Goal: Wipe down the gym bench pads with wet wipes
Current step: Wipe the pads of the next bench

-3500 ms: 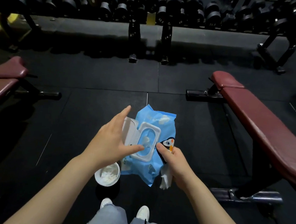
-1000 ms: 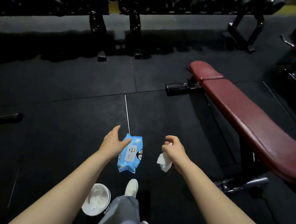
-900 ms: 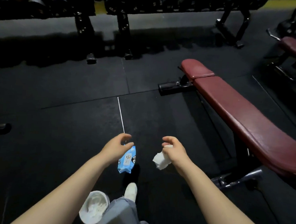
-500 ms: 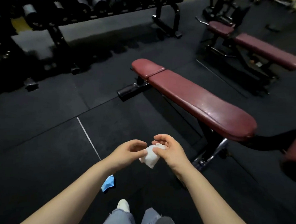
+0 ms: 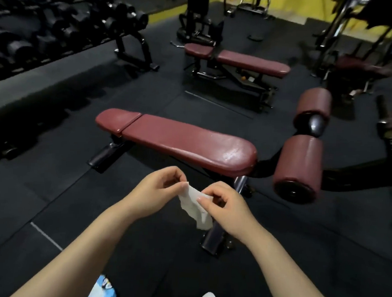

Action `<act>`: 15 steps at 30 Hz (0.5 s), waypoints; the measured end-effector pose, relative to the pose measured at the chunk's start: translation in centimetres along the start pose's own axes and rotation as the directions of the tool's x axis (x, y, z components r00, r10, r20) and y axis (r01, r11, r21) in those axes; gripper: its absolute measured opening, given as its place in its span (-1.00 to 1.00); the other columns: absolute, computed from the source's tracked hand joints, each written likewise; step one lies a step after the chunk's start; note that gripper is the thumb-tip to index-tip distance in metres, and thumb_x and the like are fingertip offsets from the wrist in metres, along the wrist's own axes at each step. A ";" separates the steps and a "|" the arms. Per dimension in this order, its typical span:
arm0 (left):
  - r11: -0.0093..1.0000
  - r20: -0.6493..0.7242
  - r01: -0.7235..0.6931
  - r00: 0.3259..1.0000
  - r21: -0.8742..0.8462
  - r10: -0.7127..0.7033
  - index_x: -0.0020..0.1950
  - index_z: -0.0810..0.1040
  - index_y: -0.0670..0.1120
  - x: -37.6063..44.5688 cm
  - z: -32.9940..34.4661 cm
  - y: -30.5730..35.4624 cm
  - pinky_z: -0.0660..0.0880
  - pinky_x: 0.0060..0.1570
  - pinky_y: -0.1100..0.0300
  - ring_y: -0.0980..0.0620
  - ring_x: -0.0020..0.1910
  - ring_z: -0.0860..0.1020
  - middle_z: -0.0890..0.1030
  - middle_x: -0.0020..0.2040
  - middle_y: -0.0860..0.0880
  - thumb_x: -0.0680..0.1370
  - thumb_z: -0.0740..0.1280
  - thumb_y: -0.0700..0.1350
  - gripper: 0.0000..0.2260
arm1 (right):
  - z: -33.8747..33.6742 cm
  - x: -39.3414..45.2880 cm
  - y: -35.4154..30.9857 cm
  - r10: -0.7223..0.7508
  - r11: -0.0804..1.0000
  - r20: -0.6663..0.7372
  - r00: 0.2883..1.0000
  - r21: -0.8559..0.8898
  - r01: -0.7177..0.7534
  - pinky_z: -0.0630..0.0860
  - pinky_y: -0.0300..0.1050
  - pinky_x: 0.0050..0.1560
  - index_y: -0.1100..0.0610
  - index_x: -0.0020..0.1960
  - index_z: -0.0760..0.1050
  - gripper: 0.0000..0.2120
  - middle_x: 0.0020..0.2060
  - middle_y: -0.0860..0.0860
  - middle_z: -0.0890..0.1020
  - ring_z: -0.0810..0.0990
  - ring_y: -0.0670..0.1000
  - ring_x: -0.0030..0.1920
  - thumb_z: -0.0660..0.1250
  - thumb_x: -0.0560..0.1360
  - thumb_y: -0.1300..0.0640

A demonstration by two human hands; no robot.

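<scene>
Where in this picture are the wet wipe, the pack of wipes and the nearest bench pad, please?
wet wipe (image 5: 193,205), head view, on its white middle between the hands.
pack of wipes (image 5: 102,291), head view, on its blue front at the bottom edge.
nearest bench pad (image 5: 186,143), head view, on the long maroon top.

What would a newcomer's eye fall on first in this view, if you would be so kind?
Most likely the two hands low in the middle: the left hand and right hand pinch a white wet wipe between them. Just beyond lies the long maroon bench pad, with roller pads at its right end. A dumbbell rack fills the upper left.
</scene>
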State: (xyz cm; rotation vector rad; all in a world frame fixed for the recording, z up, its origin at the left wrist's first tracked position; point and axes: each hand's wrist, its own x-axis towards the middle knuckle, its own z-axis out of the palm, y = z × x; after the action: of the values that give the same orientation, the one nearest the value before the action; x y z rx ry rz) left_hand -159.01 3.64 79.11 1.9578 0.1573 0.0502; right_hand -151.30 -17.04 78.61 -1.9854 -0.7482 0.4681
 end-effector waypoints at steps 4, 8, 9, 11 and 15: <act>0.993 0.034 -0.083 0.996 -0.088 0.086 -0.08 0.53 0.04 3.8 2.7 3.9 0.46 -0.20 0.21 0.15 -0.21 0.50 0.55 -0.20 0.09 0.54 0.31 0.08 -0.87 | -5.5 -1.5 0.4 -0.015 0.999 -0.066 0.998 0.037 0.017 0.48 -0.22 -0.09 -0.10 -0.06 0.51 -0.84 -0.14 -0.19 0.57 0.55 -0.15 -0.13 0.34 0.43 -0.15; 0.979 0.059 -0.124 0.989 -0.162 0.135 -0.05 0.49 0.04 6.7 5.9 7.1 0.42 -0.20 0.10 0.09 -0.22 0.44 0.47 -0.22 0.08 0.56 0.28 0.12 -0.84 | -10.1 -3.2 0.7 -0.002 0.980 -0.131 0.991 0.199 0.029 0.44 -0.16 -0.23 -0.03 -0.16 0.43 -0.80 -0.32 -0.16 0.49 0.46 -0.15 -0.27 0.36 0.44 -0.14; 0.976 0.060 -0.127 0.988 -0.178 0.139 -0.06 0.48 0.05 7.3 6.9 7.8 0.42 -0.21 0.08 0.09 -0.24 0.43 0.45 -0.23 0.09 0.56 0.28 0.13 -0.83 | -11.1 -3.7 0.6 0.003 0.974 -0.163 0.987 0.224 0.035 0.46 -0.10 -0.24 0.00 -0.17 0.43 -0.77 -0.34 -0.10 0.49 0.46 -0.10 -0.29 0.37 0.43 -0.14; 0.973 0.028 -0.133 0.990 -0.190 0.141 -0.07 0.47 0.07 8.3 9.0 9.1 0.40 -0.21 0.13 0.14 -0.26 0.42 0.44 -0.25 0.13 0.56 0.26 0.15 -0.82 | -13.1 -4.6 0.5 0.020 0.967 -0.233 0.972 0.253 0.040 0.54 0.06 -0.21 0.03 -0.14 0.44 -0.71 -0.30 0.08 0.55 0.53 0.07 -0.27 0.38 0.41 -0.18; 0.956 -0.015 -0.075 0.997 -0.283 0.073 -0.13 0.49 0.10 9.8 13.1 11.4 0.39 -0.27 0.24 0.20 -0.28 0.44 0.48 -0.27 0.17 0.54 0.25 0.16 -0.84 | -16.6 -6.6 1.3 0.081 0.932 -0.302 0.950 0.360 0.035 0.59 0.05 -0.03 -0.07 0.01 0.52 -0.85 -0.12 0.09 0.67 0.65 0.13 -0.07 0.37 0.48 -0.08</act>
State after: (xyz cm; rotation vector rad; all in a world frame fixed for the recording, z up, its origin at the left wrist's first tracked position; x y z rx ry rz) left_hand -146.91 -11.33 84.29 1.6762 0.0746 0.1199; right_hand -145.98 -32.50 85.85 -1.6669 -0.4034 0.2699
